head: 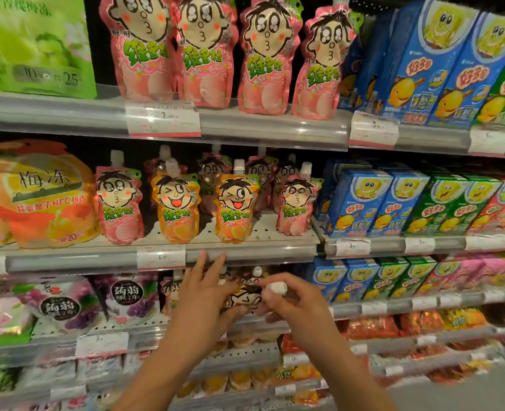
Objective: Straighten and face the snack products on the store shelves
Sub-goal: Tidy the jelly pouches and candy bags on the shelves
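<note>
Two hands are at work on the third shelf down, both on one spouted jelly pouch (246, 298) printed with a cartoon face. The right hand (292, 301) pinches the pouch's white cap (276, 287) between thumb and curled fingers, while the left hand (203, 295) cups the pouch's left side — thumb tucked under its lower edge, the other fingers (212, 266) straight and spread, reaching up past the price rail (245, 253) of the shelf above. The pouch sits tilted, its cap leaning to the right, in front of other pouches that are too blurred to count.

On the shelf above, pink pouches (119, 203) and orange pouches (175, 206) stand upright and face forward, though the rows behind them look uneven. Blue boxes (360, 203) and green boxes (440, 206) fill the section to the right.

I judge the pouch to be soft, light and slippery: a glossy film bag with a sloshy filling (it will sag if held by its middle). The stiff cap and neck are the sure place to steer it from, with the other hand steadying the base or side seam so the printed face turns forward. Squeezing the belly would only buckle it — and a pouch set down crooked will likely lean on its neighbours or topple.
</note>
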`<state>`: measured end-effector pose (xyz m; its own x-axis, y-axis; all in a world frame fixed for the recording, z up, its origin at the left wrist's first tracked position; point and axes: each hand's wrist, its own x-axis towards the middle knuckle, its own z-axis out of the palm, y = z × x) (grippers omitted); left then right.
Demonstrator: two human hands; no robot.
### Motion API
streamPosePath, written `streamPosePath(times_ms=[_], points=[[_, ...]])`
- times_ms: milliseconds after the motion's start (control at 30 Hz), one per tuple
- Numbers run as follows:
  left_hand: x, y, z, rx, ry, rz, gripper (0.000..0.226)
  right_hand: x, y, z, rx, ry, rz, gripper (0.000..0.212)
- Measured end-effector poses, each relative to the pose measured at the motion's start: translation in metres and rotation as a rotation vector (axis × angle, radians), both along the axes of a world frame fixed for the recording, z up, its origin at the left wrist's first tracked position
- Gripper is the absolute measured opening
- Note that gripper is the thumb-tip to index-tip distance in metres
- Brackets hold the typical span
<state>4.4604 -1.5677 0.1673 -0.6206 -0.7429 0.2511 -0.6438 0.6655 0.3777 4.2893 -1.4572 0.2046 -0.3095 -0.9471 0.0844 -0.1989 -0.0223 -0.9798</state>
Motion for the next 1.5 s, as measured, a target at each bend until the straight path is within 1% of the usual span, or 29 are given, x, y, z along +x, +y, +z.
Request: streamPosePath(times_ms=[67, 133, 200, 267, 333, 433, 533, 633, 700, 767, 833, 867, 900, 967, 1000, 1100, 1200, 1267, 1400, 1500], points=[[0.002, 0.008, -0.012, 0.019, 0.082, -0.011, 0.042, 0.0, 0.006, -0.003, 0.011, -0.045, -0.011, 0.008], [0.004, 0.012, -0.023, 0.052, 0.116, -0.053, 0.045, 0.001, 0.011, -0.005, 0.06, -0.074, -0.012, 0.012], [0.006, 0.014, -0.03, 0.121, 0.096, -0.102, 0.055, 0.003, 0.012, -0.013, 0.103, -0.015, -0.029, 0.013], [0.007, 0.015, -0.035, 0.191, 0.072, -0.123, 0.06, 0.007, 0.013, -0.021, 0.116, 0.046, -0.063, 0.009], [0.01, 0.017, -0.038, 0.261, 0.11, -0.166, 0.058, 0.01, 0.015, -0.028, 0.107, 0.107, -0.097, 0.006], [0.018, 0.015, -0.045, 0.353, 0.197, -0.207, 0.065, 0.006, 0.023, -0.039, 0.097, 0.227, -0.156, 0.006], [0.017, 0.013, -0.052, 0.386, 0.281, -0.156, 0.058, -0.007, 0.033, -0.049, 0.12, 0.338, -0.242, 0.008], [0.005, 0.014, -0.051, 0.44, 0.337, -0.082, 0.051, -0.021, 0.039, -0.052, 0.111, 0.37, -0.318, 0.01], [-0.008, 0.013, -0.048, 0.436, 0.33, -0.035, 0.042, -0.033, 0.036, -0.052, 0.079, 0.39, -0.365, 0.012], [-0.024, 0.008, -0.046, 0.399, 0.363, 0.025, 0.042, -0.048, 0.026, -0.055, 0.05, 0.406, -0.394, 0.014], [-0.038, 0.001, -0.041, 0.438, 0.442, 0.135, 0.045, -0.059, 0.014, -0.056, 0.032, 0.382, -0.39, 0.008], [-0.046, -0.003, -0.039, 0.467, 0.444, 0.205, 0.045, -0.064, 0.008, -0.057, 0.025, 0.365, -0.378, 0.006], [-0.054, -0.007, -0.038, 0.467, 0.427, 0.262, 0.039, -0.068, 0.002, -0.059, 0.015, 0.354, -0.364, 0.007], [-0.069, -0.016, -0.039, 0.411, 0.324, 0.347, 0.02, -0.077, -0.005, -0.061, -0.011, 0.382, -0.337, 0.01], [-0.077, -0.018, -0.04, 0.399, 0.288, 0.378, 0.017, -0.081, -0.007, -0.064, -0.021, 0.413, -0.324, 0.011], [-0.094, -0.021, -0.042, 0.338, 0.21, 0.414, 0.014, -0.093, -0.014, -0.076, -0.047, 0.46, -0.285, 0.008], [-0.103, -0.022, -0.047, 0.302, 0.161, 0.433, 0.014, -0.104, -0.024, -0.09, -0.057, 0.51, -0.258, 0.016], [-0.107, -0.023, -0.049, 0.307, 0.129, 0.456, 0.015, -0.109, -0.029, -0.096, -0.041, 0.503, -0.221, 0.019], [-0.109, -0.025, -0.053, 0.28, 0.101, 0.479, 0.013, -0.116, -0.04, -0.105, 0.018, 0.483, -0.214, 0.013], [-0.106, -0.022, -0.052, 0.244, 0.089, 0.463, 0.017, -0.116, -0.047, -0.105, 0.012, 0.489, -0.221, 0.012]])
